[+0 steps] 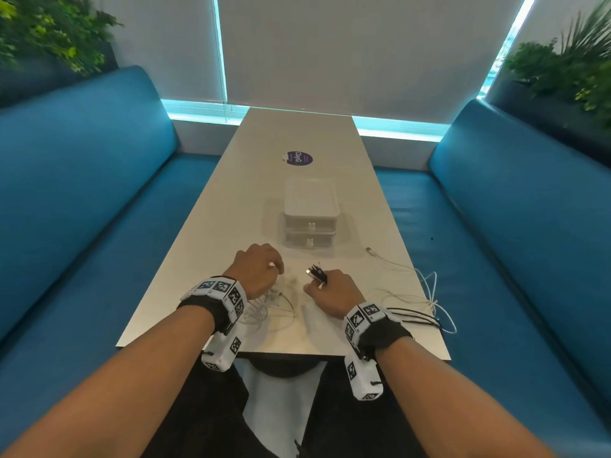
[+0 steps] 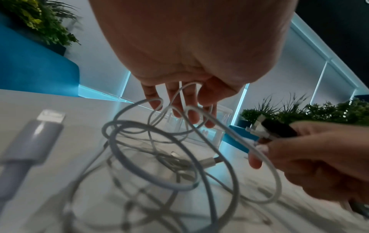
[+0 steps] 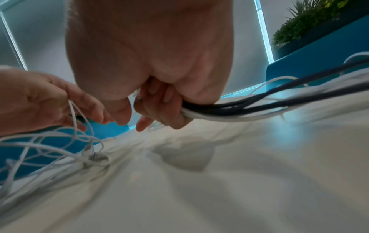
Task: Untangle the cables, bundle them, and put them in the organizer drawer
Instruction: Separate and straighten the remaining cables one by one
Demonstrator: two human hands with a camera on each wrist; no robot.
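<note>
A tangle of white cables [image 1: 271, 305] [image 2: 159, 157] lies on the table's near end under my left hand [image 1: 264, 269]. That hand's fingers [image 2: 189, 110] are hooked through white loops and lift them. My right hand [image 1: 325, 289] [image 3: 159, 104] grips a bunch of black and white cables [image 3: 249, 110], whose plug ends [image 1: 315, 272] [image 2: 267, 127] stick out above the fist. Their loose lengths [image 1: 423, 312] trail to the right across the table. The white two-drawer organizer [image 1: 310, 213] stands just beyond both hands, drawers closed.
The white table [image 1: 231, 209] is long and narrow, with blue benches [image 1: 82, 193] on both sides. A purple round sticker [image 1: 299, 158] lies behind the organizer. A white cable end [image 1: 370, 250] rests to the organizer's right. Plants stand in the far corners.
</note>
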